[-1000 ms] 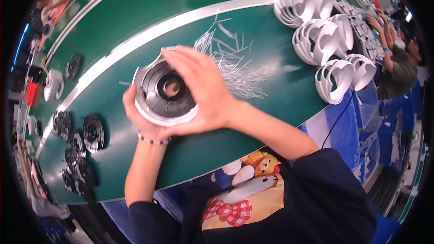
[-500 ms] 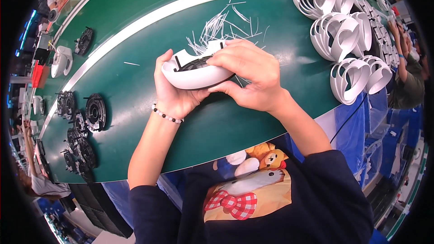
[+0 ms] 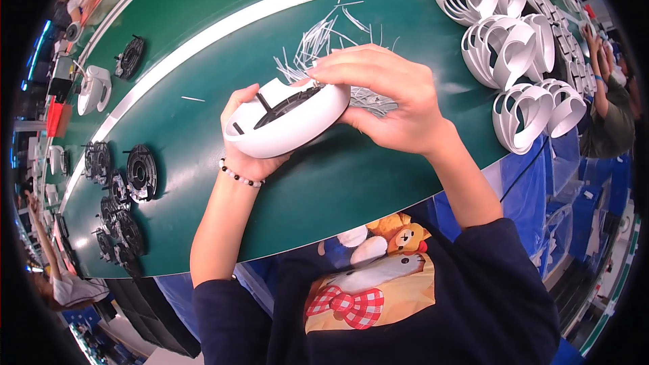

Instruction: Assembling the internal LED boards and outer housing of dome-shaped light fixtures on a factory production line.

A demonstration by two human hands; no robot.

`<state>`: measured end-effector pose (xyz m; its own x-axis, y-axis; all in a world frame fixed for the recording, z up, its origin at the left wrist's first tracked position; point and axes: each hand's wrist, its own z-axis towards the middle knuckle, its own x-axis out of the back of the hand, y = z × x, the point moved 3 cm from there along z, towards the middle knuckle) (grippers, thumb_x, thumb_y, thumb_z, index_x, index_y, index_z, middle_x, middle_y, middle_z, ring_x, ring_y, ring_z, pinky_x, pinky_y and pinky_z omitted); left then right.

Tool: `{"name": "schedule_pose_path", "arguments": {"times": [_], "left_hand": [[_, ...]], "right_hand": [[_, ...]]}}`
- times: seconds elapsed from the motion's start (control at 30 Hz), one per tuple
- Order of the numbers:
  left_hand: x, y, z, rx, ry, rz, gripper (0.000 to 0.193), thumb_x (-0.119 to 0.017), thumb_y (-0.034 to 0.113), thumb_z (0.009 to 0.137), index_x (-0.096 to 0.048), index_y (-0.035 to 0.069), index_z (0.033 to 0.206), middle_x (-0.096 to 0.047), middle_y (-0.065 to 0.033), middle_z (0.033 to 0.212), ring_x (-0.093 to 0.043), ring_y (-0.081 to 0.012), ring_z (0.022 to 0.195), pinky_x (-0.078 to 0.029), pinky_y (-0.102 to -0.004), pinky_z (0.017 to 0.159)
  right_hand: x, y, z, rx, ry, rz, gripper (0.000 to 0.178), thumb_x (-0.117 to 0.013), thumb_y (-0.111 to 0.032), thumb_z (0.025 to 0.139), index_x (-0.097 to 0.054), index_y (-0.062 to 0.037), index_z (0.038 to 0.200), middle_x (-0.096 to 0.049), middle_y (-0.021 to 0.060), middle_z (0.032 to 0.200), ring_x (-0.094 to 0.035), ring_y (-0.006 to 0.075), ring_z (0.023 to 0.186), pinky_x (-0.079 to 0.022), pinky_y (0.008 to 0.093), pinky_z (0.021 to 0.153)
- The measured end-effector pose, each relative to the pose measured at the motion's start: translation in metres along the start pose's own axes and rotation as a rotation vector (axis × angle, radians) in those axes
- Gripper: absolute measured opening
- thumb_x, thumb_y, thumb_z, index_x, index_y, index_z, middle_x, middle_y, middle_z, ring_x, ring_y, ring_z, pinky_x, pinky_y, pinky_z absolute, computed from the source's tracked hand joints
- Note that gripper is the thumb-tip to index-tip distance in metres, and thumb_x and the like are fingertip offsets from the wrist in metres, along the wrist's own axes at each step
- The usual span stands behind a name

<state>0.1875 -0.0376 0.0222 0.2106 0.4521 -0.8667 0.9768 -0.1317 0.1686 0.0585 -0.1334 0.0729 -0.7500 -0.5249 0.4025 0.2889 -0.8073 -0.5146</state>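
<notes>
Between my two hands, a white curved plastic housing is held above the green table, tilted with its right end higher. A black ring-shaped part sits inside it, and a short black post sticks up near the left end. My left hand is closed round the left end from below, its thumb along the outer edge. At the right end, my right hand grips the rim with fingers on top and thumb lower down. Its fingertips hide that corner of the housing.
Thin white strips lie heaped beyond my hands. White curved shells stand in rows at the right. Black round parts cluster at the left on the green table. A pale rail curves along behind. Other people work at both sides.
The housing has moved slightly left and tipped, its right end rising and its left end dropping. My right hand has shifted right and opened wider round that end.
</notes>
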Motion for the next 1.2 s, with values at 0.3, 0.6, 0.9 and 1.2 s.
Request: {"name": "schedule_pose_path", "arguments": {"times": [0.3,0.6,0.9,1.2], "left_hand": [[-0.009,-0.004,0.005,0.063,-0.005,0.011,0.037,-0.044,0.036,0.078,-0.054,0.003,0.093,-0.061,-0.0117,0.072,-0.059,-0.0201,0.049,-0.047,-0.0267,0.031],[-0.020,0.091,0.068,-0.541,-0.106,0.564,0.039,-0.038,0.027,0.085,-0.045,0.002,0.113,-0.053,-0.0124,0.107,-0.054,-0.0236,0.094,-0.049,-0.0356,0.075],[-0.032,0.177,0.198,-0.719,-0.058,0.629,0.045,-0.049,0.020,0.085,-0.032,-0.006,0.118,-0.044,-0.0228,0.111,-0.052,-0.0332,0.093,-0.047,-0.0423,0.082],[-0.039,0.253,0.112,-1.391,0.996,2.084,0.034,-0.052,0.037,0.077,-0.060,0.004,0.081,-0.061,-0.0164,0.076,-0.060,-0.0328,0.073,-0.048,-0.0411,0.068]], "right_hand": [[-0.001,-0.003,-0.011,-0.018,0.068,-0.061,0.035,-0.067,0.000,0.053,-0.060,-0.0044,0.087,-0.061,0.0092,0.081,-0.060,0.0252,0.075,-0.049,0.0317,0.066],[0.102,-0.043,-0.051,-0.083,0.303,-0.599,0.034,-0.072,-0.005,0.060,-0.058,-0.0013,0.091,-0.061,0.0119,0.092,-0.056,0.0246,0.082,-0.044,0.0309,0.072],[0.165,-0.035,-0.148,-0.812,0.115,-1.012,0.023,-0.062,-0.003,0.070,-0.058,0.0021,0.091,-0.058,0.0153,0.095,-0.054,0.0285,0.091,-0.040,0.0334,0.081],[0.183,-0.023,-0.205,-0.745,0.428,-1.046,0.013,-0.050,-0.001,0.082,-0.054,0.0096,0.087,-0.058,0.0153,0.082,-0.055,0.0235,0.075,-0.043,0.0301,0.071]]}}
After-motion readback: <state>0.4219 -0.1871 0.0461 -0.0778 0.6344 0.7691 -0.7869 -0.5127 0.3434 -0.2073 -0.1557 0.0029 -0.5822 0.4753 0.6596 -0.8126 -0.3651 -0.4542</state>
